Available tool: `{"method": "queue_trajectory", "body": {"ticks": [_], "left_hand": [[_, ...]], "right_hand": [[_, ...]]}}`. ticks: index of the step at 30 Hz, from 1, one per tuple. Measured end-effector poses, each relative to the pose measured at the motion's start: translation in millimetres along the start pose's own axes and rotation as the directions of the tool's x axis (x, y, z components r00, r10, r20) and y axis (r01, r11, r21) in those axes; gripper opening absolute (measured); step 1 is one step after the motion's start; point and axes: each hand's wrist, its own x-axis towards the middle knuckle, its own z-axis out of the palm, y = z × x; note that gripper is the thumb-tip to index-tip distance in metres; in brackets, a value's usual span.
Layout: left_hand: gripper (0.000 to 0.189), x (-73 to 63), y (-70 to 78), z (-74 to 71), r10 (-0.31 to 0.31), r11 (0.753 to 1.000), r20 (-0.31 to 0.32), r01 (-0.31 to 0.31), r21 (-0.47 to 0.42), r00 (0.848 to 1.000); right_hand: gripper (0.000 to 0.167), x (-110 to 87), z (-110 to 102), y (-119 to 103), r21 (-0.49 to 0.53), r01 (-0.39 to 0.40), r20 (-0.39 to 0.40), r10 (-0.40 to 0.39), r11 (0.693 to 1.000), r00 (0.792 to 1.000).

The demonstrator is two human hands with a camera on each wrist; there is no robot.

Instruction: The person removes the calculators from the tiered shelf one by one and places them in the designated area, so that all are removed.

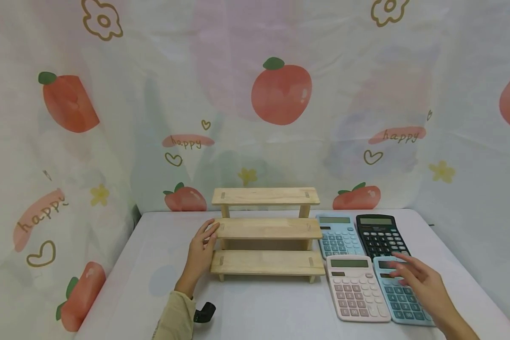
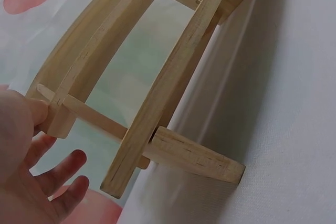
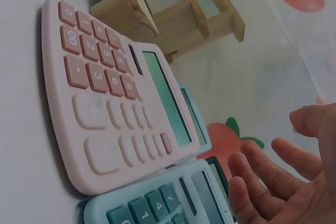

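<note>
A three-tier wooden display stand (image 1: 267, 228) stands upright near the middle of the table. My left hand (image 1: 201, 252) grips the left end of its middle board; in the left wrist view its thumb and index finger (image 2: 39, 109) meet at that end, while the other fingers hang loose. My right hand (image 1: 422, 283) hovers, fingers relaxed and holding nothing, over the front light blue calculator (image 1: 401, 302), partly covering it. Beside that lies a pink calculator (image 1: 357, 293). Behind them lie another light blue calculator (image 1: 337, 241) and a black calculator (image 1: 382, 236).
A small black pipe-shaped object (image 1: 206, 312) lies by my left sleeve (image 1: 176, 316), partly hidden by it. The white tabletop (image 1: 255, 311) is backed by a printed cloth (image 1: 280, 156) with fruit and "happy" patterns, and the same cloth hangs on both sides.
</note>
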Motion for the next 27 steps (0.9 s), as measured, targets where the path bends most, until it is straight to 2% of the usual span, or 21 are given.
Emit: {"method": "queue_trajectory", "body": {"ticks": [12, 19, 27], "left_hand": [[0.031, 1.2, 7.4, -2.6, -0.023, 0.999, -0.038, 0.024, 0.025, 0.999], [0.029, 0.3, 11.7, -3.6, 0.007, 0.999, -0.093, -0.003, 0.039, 0.996], [0.029, -2.1, 24.6, -7.7, -0.004, 1.000, -0.080, 0.006, 0.028, 0.997]], "right_hand": [[0.044, 15.5, 25.3, -29.5, 0.067, 0.159, -0.032, -0.157, 0.985, 0.987], [0.036, 25.5, 38.1, -45.8, 0.179, 0.279, -0.035, -0.277, 0.943, 0.960], [0.036, 31.4, 51.5, -66.1, 0.211, 0.347, -0.024, -0.350, 0.914, 0.937]]}}
